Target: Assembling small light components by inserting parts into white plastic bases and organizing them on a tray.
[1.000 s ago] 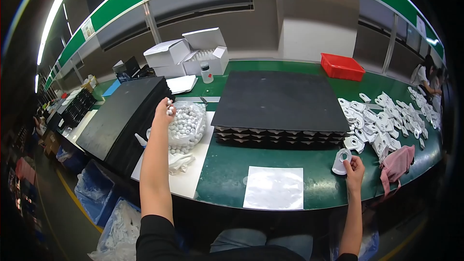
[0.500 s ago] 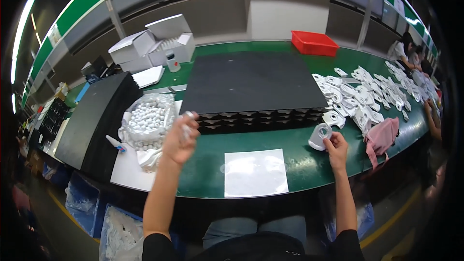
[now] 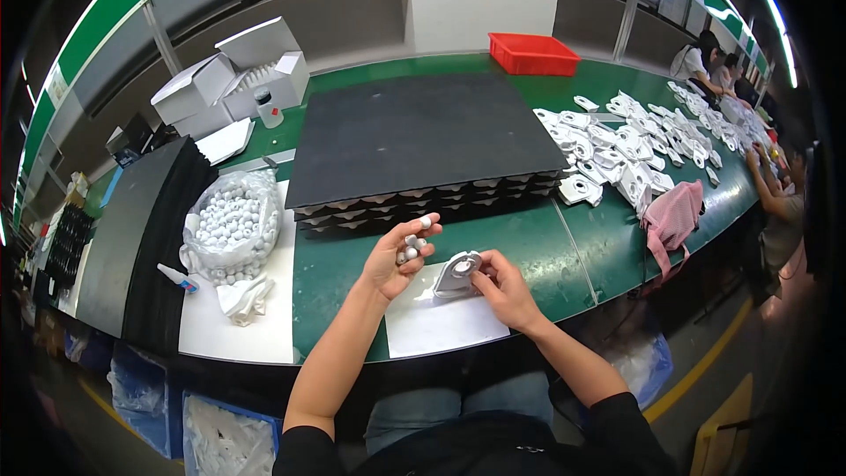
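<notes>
My left hand [image 3: 388, 266] is cupped around several small white balls [image 3: 411, 251], with one more ball pinched at its fingertips. Close beside it, my right hand [image 3: 513, 296] grips a white plastic part [image 3: 452, 278] with a round hole, tilted up over a white sheet [image 3: 438, 332] at the table's front edge. Further left, a clear plastic bag [image 3: 272, 219] full of the same white balls sits on a pale board [image 3: 276, 317]. Many similar white plastic parts [image 3: 608, 145] lie heaped on the right side of the green table.
Stacked black trays [image 3: 423, 137] stand behind my hands, and another dark stack [image 3: 145, 242] is at the left. A glue bottle [image 3: 177, 278] lies near the bag. A red bin [image 3: 533, 55], white boxes [image 3: 256, 79] and a pink cloth [image 3: 672, 219] surround the work spot. People sit far right.
My left hand has moved right, away from the bag, with the balls. The right hand has brought the white plastic part left over the sheet, so both hands are now close together.
</notes>
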`<state>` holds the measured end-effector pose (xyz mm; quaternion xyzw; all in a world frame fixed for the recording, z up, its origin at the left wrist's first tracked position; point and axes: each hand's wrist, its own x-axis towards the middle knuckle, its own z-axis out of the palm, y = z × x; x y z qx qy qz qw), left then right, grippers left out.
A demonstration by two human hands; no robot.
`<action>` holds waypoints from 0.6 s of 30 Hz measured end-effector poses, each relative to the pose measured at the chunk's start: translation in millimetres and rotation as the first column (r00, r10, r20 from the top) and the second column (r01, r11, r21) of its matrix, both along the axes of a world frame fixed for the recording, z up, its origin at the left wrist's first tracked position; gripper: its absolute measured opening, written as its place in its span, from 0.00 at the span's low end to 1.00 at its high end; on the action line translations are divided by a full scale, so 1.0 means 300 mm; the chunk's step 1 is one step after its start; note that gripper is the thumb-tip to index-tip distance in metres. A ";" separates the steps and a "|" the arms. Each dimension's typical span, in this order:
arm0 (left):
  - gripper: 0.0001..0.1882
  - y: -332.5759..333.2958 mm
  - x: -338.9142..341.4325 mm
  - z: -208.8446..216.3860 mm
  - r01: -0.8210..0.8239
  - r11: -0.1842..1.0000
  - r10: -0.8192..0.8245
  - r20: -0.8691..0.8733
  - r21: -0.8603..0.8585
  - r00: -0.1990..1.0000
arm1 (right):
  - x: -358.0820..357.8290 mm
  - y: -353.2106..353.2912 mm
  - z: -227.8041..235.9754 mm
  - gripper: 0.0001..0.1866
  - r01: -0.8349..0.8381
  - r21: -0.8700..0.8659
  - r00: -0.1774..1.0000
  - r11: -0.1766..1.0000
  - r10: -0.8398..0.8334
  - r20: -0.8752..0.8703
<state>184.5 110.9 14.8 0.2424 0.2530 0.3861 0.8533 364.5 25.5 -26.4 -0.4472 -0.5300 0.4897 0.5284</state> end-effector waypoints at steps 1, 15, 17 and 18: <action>0.19 0.001 -0.005 -0.012 -0.025 0.998 0.025 -0.004 0.053 1.000 | 0.001 0.004 -0.005 0.06 0.005 0.009 0.999 1.000 -0.005 0.041; 0.17 0.007 -0.021 -0.036 -0.077 0.989 0.077 0.005 0.124 0.997 | -0.013 0.001 0.008 0.05 0.025 0.092 0.950 0.995 -0.052 0.307; 0.18 0.003 -0.020 -0.027 -0.082 0.990 0.082 0.004 0.111 0.997 | -0.009 0.005 -0.014 0.05 0.043 0.111 0.974 0.993 -0.067 0.216; 0.18 0.002 -0.020 -0.024 -0.087 0.992 0.088 0.003 0.095 0.996 | -0.008 0.003 -0.015 0.05 0.043 0.112 0.974 0.993 -0.066 0.216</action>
